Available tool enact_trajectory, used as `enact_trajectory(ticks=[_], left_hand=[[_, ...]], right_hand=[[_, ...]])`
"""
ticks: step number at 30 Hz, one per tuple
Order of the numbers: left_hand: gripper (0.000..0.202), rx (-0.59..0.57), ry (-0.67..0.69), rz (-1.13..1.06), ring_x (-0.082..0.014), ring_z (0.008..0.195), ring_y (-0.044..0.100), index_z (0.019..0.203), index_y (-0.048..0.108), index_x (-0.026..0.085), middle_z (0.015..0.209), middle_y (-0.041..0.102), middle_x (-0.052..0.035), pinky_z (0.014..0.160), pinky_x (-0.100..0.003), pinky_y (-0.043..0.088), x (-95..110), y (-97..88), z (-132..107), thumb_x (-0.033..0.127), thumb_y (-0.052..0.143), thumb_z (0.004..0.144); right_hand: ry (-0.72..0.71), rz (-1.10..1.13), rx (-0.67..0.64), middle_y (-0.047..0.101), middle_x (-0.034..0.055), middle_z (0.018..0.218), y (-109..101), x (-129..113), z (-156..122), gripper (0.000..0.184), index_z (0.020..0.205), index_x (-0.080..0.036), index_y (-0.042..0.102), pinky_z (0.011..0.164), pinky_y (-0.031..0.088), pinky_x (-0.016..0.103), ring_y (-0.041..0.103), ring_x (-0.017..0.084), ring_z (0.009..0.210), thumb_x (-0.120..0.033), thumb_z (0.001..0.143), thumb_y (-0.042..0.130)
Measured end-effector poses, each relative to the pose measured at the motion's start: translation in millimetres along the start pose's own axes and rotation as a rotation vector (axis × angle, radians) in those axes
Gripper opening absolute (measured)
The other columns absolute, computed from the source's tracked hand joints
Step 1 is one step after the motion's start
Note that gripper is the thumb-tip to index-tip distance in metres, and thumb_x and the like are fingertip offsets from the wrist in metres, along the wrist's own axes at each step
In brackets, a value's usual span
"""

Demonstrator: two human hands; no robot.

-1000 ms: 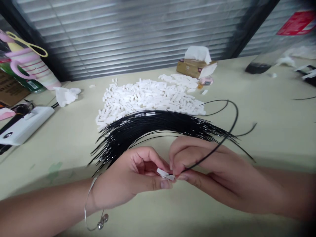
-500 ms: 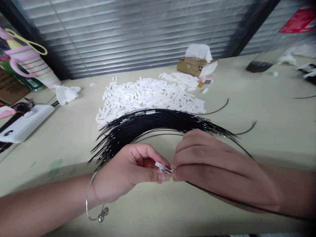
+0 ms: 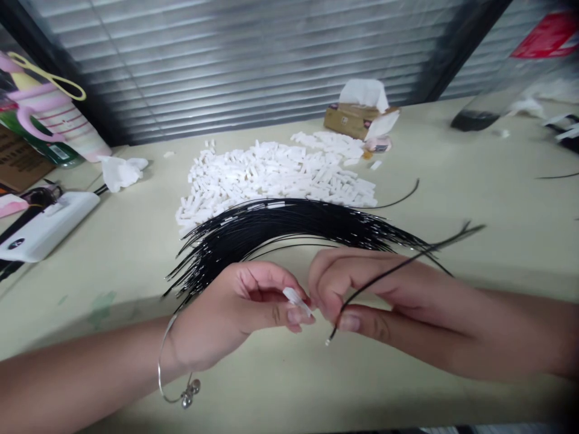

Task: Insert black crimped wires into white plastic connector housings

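Currently the left hand (image 3: 235, 316) pinches one white plastic piece (image 3: 296, 301), the right hand (image 3: 402, 319) one black wire (image 3: 389, 286).

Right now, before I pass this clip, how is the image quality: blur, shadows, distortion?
Head view: the blinds bow from wide-angle distortion, a soft shadow band crosses the table, the right hand and its black wire look slightly soft, and the red-labelled bottle at top right is blurred.
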State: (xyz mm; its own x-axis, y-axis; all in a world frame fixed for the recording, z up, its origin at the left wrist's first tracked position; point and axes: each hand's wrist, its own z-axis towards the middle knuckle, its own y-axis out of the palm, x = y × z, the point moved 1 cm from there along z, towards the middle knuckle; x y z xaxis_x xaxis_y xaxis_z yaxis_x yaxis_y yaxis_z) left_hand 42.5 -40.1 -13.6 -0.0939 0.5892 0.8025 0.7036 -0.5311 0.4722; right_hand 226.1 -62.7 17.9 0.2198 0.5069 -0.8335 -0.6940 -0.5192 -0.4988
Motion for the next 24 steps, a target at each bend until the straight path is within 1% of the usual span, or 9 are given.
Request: enact_trajectory(ticks=[2,4,8,12,16,20,24], left_hand=[[0.007,-0.021,-0.024,0.042,-0.0073,0.065,0.06,0.071,0.07,0.013,0.067,0.068,0.0011,0.069,-0.018,0.047,0.8,-0.5,0.9,0.007,0.072,0.07],[0.008,-0.045,-0.041,0.081,-0.0079,0.068,0.061,0.073,0.072,0.014,0.071,0.069,0.0005,0.071,-0.019,0.048,1.1,-0.9,1.2,0.007,0.072,0.07],[0.009,-0.06,-0.017,0.102,-0.0094,0.073,0.062,0.077,0.073,0.016,0.076,0.07,-0.0005,0.072,-0.02,0.049,0.7,-1.5,0.9,0.008,0.068,0.074],[0.008,-0.066,-0.018,0.115,-0.0103,0.072,0.062,0.077,0.073,0.015,0.077,0.07,-0.0016,0.073,-0.021,0.05,-0.2,-1.4,1.0,0.009,0.069,0.074],[0.01,-0.052,-0.021,0.069,-0.0096,0.07,0.063,0.079,0.072,0.016,0.077,0.071,-0.001,0.071,-0.021,0.05,-0.4,-2.0,1.5,0.009,0.071,0.072],[0.009,-0.045,-0.022,0.076,-0.0081,0.067,0.062,0.077,0.071,0.014,0.073,0.07,-0.0001,0.069,-0.019,0.05,-0.4,-2.6,1.6,0.008,0.072,0.07],[0.008,-0.044,-0.035,0.066,-0.0095,0.064,0.063,0.075,0.07,0.013,0.072,0.069,-0.0009,0.066,-0.021,0.052,-0.9,-1.5,1.6,0.009,0.073,0.069]], right_hand=[[0.042,0.031,-0.01,0.058,0.0018,0.079,-0.2,1.7,0.1,0.011,0.08,-0.02,0.051,0.065,0.049,0.02,0.057,0.01,0.077,-0.014,0.088,0.047],[0.053,0.013,0.052,0.059,0.0015,0.079,0.3,4.7,-0.4,0.011,0.082,-0.019,0.053,0.064,0.048,0.019,0.057,0.01,0.076,-0.016,0.089,0.046],[0.01,-0.068,0.164,0.059,0.001,0.078,3.2,9.6,-1.0,0.011,0.084,-0.019,0.054,0.062,0.046,0.02,0.057,0.009,0.074,-0.012,0.088,0.046],[-0.002,-0.138,0.216,0.057,0.0004,0.075,4.8,10.5,-1.9,0.011,0.081,-0.019,0.053,0.058,0.044,0.02,0.056,0.009,0.07,-0.012,0.087,0.048],[0.011,-0.172,0.253,0.057,-0.0002,0.076,4.8,10.9,-3.4,0.007,0.082,-0.019,0.053,0.06,0.045,0.021,0.056,0.009,0.07,-0.015,0.087,0.05],[-0.013,-0.196,0.288,0.057,0.0002,0.077,5.0,11.0,-3.0,0.005,0.082,-0.02,0.053,0.061,0.045,0.022,0.056,0.01,0.071,-0.018,0.087,0.052],[-0.029,-0.239,0.317,0.057,0.0005,0.075,6.6,11.1,-2.8,0.006,0.081,-0.021,0.052,0.06,0.045,0.022,0.056,0.011,0.071,-0.017,0.087,0.052]])
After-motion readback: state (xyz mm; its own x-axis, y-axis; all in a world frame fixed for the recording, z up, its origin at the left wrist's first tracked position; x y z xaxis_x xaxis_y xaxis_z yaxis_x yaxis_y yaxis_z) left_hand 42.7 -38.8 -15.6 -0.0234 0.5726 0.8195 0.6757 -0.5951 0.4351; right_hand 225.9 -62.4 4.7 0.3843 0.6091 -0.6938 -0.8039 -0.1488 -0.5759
